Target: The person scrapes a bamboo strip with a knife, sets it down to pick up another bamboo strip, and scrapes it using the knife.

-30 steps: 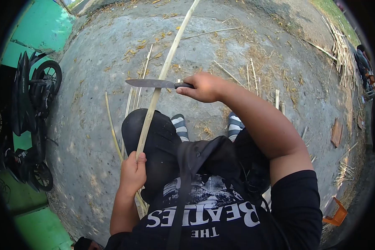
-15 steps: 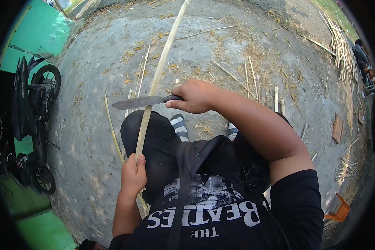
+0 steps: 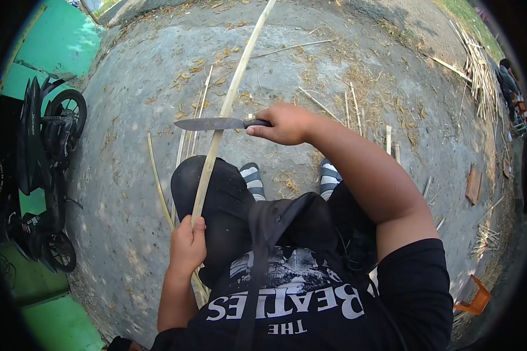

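Note:
My left hand (image 3: 187, 244) is closed around the lower part of a long pale bamboo strip (image 3: 233, 88), which slants up and away across my left knee, its far end out of view at the top. In my right hand (image 3: 282, 124) is the dark handle of a knife (image 3: 209, 124). Its broad blade lies crosswise over the strip, well above my left hand, with the tip pointing left. Whether the edge bites into the strip I cannot tell. Another thin strip (image 3: 159, 181) lies to the left of my knee.
Several bamboo pieces (image 3: 320, 104) and shavings lie on the concrete ground (image 3: 123, 175). A motorbike (image 3: 50, 169) stands at the left by a green wall. At the upper right is a pile of bamboo sticks (image 3: 480, 76); an orange plastic object (image 3: 475, 295) is at the lower right.
My right hand and the knife have moved up along the strip, away from me and slightly right. My left hand keeps its hold in nearly the same place.

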A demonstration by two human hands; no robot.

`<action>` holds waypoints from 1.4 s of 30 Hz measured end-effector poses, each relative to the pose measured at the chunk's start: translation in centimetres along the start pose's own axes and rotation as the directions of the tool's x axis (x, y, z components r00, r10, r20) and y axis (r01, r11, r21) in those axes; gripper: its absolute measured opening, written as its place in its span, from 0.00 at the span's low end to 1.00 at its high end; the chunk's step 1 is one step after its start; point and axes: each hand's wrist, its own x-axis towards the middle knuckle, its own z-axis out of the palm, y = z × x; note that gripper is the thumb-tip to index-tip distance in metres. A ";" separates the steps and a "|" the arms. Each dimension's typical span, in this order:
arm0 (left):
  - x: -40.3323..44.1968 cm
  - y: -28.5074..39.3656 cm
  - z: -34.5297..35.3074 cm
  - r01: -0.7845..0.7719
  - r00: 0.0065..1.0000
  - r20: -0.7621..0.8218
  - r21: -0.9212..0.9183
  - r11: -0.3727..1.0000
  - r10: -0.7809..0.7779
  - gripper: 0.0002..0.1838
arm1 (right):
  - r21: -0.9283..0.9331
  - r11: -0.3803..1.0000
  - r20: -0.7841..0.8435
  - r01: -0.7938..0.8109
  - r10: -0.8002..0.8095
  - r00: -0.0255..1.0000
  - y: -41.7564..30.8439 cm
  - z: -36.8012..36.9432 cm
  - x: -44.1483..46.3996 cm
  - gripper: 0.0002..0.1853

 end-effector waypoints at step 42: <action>-0.1 -0.2 -0.2 -0.012 1.000 0.019 -0.039 0.999 0.013 0.22 | 0.055 0.993 -0.144 -0.105 0.112 0.983 2.7 -1.5 0.1 0.37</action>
